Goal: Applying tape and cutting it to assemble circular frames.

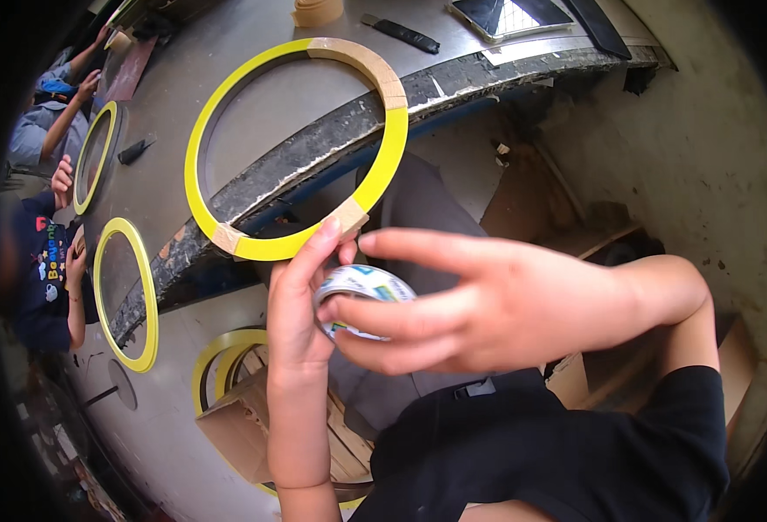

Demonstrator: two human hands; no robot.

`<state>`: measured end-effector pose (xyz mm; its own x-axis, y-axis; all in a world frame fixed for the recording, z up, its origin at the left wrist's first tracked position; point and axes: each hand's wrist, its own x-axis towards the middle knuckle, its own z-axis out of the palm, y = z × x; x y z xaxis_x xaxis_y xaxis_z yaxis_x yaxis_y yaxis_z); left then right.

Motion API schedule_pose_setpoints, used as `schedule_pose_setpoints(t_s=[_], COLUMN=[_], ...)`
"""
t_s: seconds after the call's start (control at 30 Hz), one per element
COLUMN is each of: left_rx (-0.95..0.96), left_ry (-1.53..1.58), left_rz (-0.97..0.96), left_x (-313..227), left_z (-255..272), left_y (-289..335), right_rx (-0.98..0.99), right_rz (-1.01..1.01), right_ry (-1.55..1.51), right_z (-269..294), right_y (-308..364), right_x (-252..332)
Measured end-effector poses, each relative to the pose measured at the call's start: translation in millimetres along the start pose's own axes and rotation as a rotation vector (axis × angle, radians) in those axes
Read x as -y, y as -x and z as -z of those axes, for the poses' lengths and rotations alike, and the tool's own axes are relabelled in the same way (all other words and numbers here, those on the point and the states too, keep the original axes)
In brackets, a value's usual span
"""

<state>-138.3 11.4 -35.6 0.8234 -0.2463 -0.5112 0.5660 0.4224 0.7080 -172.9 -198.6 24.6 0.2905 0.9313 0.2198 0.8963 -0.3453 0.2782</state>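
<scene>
A large flat yellow ring (196, 165) leans over the workbench's front edge, with tan tape patches (227, 237) around parts of it. My left hand (299, 291) is closed at the ring's near lower edge, thumb and fingers pinching beside another tan patch. In front of me my right hand (479, 300) grips a roll of tape (368, 285) with a white, blue and green printed core. Its index finger reaches past the roll toward the left fingertips. The roll sits close against my left palm; my fingers hide part of it.
On the metal workbench (153, 113) lie a black-handled cutter (401, 33), a tan tape roll (318, 10) and a phone (512, 17). Two people at left handle yellow rings (151, 322). Below, a cardboard box (235, 426) stands among more rings.
</scene>
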Motion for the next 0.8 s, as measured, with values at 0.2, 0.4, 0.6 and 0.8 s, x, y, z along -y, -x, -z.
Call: schedule_pose_setpoints(t_s=[0.2,0.4,0.6,0.8], left_rx=[0.104,0.169,0.121,0.133], left_ry=[0.052,0.092,0.073,0.036], left_rz=[0.033,0.052,0.052,0.073], left_x=[1,2,-1,-1], left_z=[11,14,3,8], left_y=[1,0,1,-2], right_rx=[-0.447,-0.496,-0.491,-0.517], right_rz=[-0.678,-0.638,-0.584,-0.582], right_ry=[-0.932,-0.957,-1.055,-1.118], right_z=[-18,-46,-56,-61], right_y=[25,9,5,8], right_x=[-24,-14,-14,-18])
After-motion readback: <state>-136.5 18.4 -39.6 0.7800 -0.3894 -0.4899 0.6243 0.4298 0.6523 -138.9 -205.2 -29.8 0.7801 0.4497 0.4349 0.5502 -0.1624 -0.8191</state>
